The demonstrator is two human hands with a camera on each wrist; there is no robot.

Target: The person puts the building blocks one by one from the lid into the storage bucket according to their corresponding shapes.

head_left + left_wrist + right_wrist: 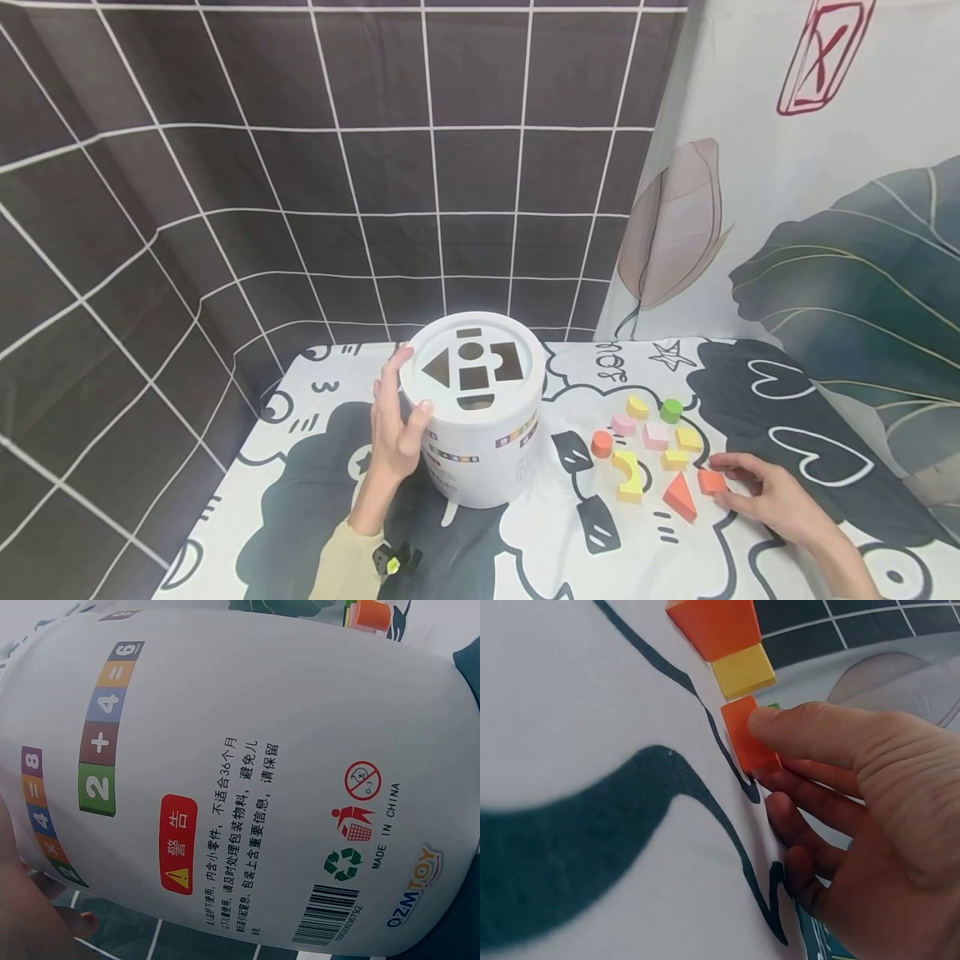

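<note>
A white shape-sorter bucket (480, 467) stands upright on the patterned cloth, its lid (441, 398) cut with several shaped holes, among them a triangle and a circle. My left hand (396, 425) rests along the bucket's left side, fingers extended up to the lid's rim and thumb against the front. Printed sums and a barcode on the bucket fill the left wrist view. At the right of the loose blocks, my right hand (780, 498) pinches a small orange block (742, 735) between thumb and fingers, low over the cloth. Beside it lies an orange triangular block (680, 497).
Between bucket and right hand lie a yellow arch block (628, 477), a red-orange cylinder (602, 443), a green cylinder (671, 409), a pink block (656, 436) and several yellow blocks. A dark gridded curtain (375, 183) hangs behind, with a leaf-print curtain (847, 267) at right.
</note>
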